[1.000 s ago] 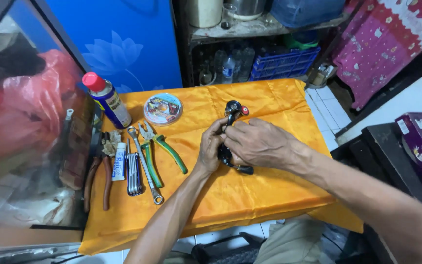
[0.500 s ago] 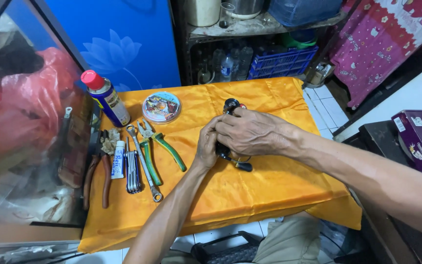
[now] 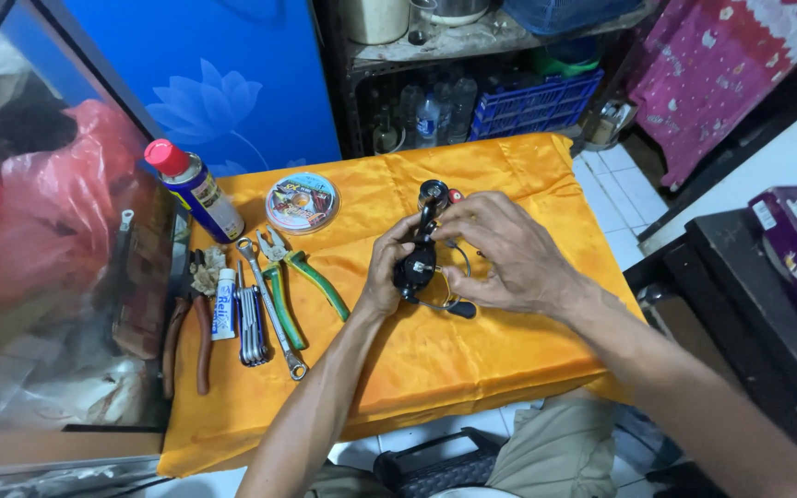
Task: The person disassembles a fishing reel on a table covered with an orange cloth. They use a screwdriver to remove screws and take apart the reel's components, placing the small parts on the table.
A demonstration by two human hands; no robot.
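My left hand (image 3: 386, 269) grips the body of a black fishing reel (image 3: 416, 261) held just above the orange cloth (image 3: 472, 369). My right hand (image 3: 502, 254) curls over the reel from the right, with its fingers on the reel's upper part near a small red knob (image 3: 455, 195). A thin wire bail and a black handle knob (image 3: 461, 310) stick out below my right palm. Much of the reel is hidden by both hands.
Left of my hands lie green-handled pliers (image 3: 299, 277), a wrench (image 3: 271, 309), a folding key set (image 3: 250, 325), a small tube (image 3: 224, 303) and brown-handled pliers (image 3: 186, 323). A spray can (image 3: 194, 191) and a round spool tin (image 3: 302, 203) stand behind them. A dark bench (image 3: 749, 304) is at the right.
My right hand has shifted over the reel, from lower right up onto its top. The reel has stayed about in place in my left hand.
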